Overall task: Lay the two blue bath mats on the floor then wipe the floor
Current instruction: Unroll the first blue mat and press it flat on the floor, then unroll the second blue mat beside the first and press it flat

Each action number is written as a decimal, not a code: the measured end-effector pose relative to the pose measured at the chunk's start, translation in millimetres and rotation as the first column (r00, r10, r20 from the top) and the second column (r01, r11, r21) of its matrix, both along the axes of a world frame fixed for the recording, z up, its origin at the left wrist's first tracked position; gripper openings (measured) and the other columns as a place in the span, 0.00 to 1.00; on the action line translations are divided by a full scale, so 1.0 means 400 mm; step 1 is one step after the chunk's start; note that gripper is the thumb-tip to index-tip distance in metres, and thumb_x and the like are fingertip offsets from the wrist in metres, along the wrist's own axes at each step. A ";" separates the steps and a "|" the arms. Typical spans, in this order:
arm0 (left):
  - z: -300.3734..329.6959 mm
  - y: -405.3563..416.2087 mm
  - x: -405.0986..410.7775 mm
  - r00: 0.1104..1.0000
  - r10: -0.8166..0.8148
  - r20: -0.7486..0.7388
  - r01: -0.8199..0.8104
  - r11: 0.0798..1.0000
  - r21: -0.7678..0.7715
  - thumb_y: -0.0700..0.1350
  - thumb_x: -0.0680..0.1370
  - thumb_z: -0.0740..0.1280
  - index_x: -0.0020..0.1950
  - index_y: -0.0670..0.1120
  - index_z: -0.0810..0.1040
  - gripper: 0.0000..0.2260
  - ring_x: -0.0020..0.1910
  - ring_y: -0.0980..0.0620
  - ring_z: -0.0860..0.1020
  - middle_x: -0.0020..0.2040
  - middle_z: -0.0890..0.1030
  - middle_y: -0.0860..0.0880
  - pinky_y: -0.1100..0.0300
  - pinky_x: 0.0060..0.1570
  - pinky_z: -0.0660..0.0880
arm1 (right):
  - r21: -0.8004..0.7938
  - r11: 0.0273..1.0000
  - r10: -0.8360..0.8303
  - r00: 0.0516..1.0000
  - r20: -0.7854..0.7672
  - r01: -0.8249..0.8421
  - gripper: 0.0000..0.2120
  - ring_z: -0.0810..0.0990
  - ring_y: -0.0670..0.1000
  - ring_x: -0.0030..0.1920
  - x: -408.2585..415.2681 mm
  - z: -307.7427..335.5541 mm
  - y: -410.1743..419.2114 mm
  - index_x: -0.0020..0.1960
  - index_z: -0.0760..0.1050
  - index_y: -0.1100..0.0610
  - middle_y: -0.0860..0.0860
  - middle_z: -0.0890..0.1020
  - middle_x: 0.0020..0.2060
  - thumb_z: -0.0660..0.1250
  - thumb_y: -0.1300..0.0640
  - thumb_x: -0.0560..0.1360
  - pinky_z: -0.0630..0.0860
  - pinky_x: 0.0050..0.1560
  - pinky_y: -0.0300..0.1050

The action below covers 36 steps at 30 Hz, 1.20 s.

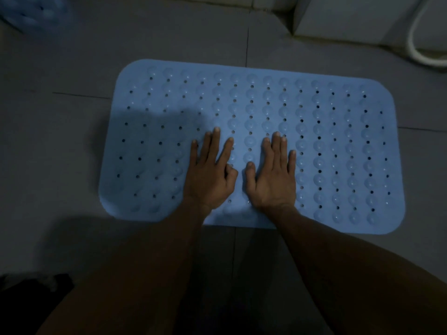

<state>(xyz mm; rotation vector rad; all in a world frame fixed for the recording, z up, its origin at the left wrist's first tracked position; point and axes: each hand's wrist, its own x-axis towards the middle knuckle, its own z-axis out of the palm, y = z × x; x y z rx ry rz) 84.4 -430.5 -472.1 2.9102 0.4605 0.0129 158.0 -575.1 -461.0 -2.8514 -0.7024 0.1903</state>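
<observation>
- The floor [72, 56] is grey tile with dark grout lines; one line runs away from the viewer behind the far edge of the mat and another crosses from the left and reappears at the right.
- A blue bath mat [338, 146] lies flat on the floor in the middle of the view, its long axis running left to right. It has rounded corners and rows of raised bumps and small holes. A shadow darkens its left part.
- Bare tile shows on all four sides of the mat: a wide strip on the left, a narrower one on the right, open floor beyond the far edge, and floor at the near edge where the forearms cross it.
- A white box-like object [350, 18] stands on the floor past the mat's far right corner, well apart from it, with a pale hose [416, 49] curving just beside it.
- A second blue, bumpy thing [36, 13] sits blurred in the far left corner, well apart from the laid mat; whether it is the other mat cannot be told.
- The left hand [209, 175] rests palm down on the mat's near middle, fingers [215, 141] straight and spread, pointing to the far edge, thumb tucked inward. It grips nothing.
- The right hand [273, 175] lies flat just beside it, fingers extended and closer together, thumb out towards the left hand, holding nothing. The two hands are near each other but apart.
</observation>
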 end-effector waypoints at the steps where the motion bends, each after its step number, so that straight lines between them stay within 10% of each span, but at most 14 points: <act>1: 0.000 0.000 -0.002 1.000 -0.003 0.007 0.003 1.000 0.004 0.52 0.79 0.53 0.79 0.48 0.58 0.27 0.79 0.43 0.51 0.80 0.51 0.41 0.40 0.75 0.51 | -0.004 1.000 0.003 1.000 0.007 -0.003 0.34 0.39 0.51 0.80 0.000 -0.003 -0.001 0.81 0.46 0.58 0.55 0.45 0.81 0.48 0.41 0.81 0.42 0.79 0.57; 11: 0.019 -0.004 -0.009 0.993 -0.027 -0.113 0.033 0.998 0.047 0.51 0.82 0.50 0.80 0.47 0.52 0.26 0.79 0.43 0.48 0.80 0.49 0.42 0.42 0.76 0.45 | -0.007 1.000 0.031 1.000 0.006 -0.031 0.34 0.39 0.55 0.80 -0.003 -0.010 -0.010 0.81 0.44 0.59 0.57 0.44 0.80 0.43 0.41 0.81 0.40 0.78 0.59; 19: 0.248 0.025 -0.008 0.875 0.060 -0.480 -0.092 0.995 -0.044 0.52 0.84 0.52 0.80 0.48 0.44 0.28 0.79 0.47 0.47 0.80 0.43 0.44 0.48 0.76 0.45 | 0.005 0.996 0.092 0.968 -0.234 -0.093 0.34 0.37 0.62 0.79 0.023 0.081 -0.001 0.80 0.44 0.63 0.63 0.41 0.79 0.49 0.45 0.82 0.34 0.76 0.61; 27: 0.646 0.173 -0.066 0.850 0.398 -0.345 -0.328 0.913 0.244 0.48 0.82 0.56 0.80 0.45 0.45 0.30 0.78 0.43 0.54 0.80 0.46 0.40 0.48 0.76 0.51 | 0.226 0.971 0.171 0.891 -0.421 -0.079 0.31 0.41 0.63 0.79 -0.004 0.472 0.255 0.80 0.49 0.61 0.64 0.45 0.79 0.49 0.48 0.81 0.35 0.76 0.61; 36: 0.912 0.403 -0.117 0.866 0.485 -0.125 -0.418 0.837 0.354 0.46 0.79 0.59 0.80 0.44 0.43 0.35 0.79 0.45 0.51 0.80 0.47 0.42 0.46 0.77 0.48 | 0.624 0.740 0.389 0.916 -0.093 -0.251 0.24 0.64 0.60 0.72 0.009 0.779 0.489 0.72 0.65 0.62 0.61 0.69 0.71 0.55 0.50 0.81 0.60 0.73 0.53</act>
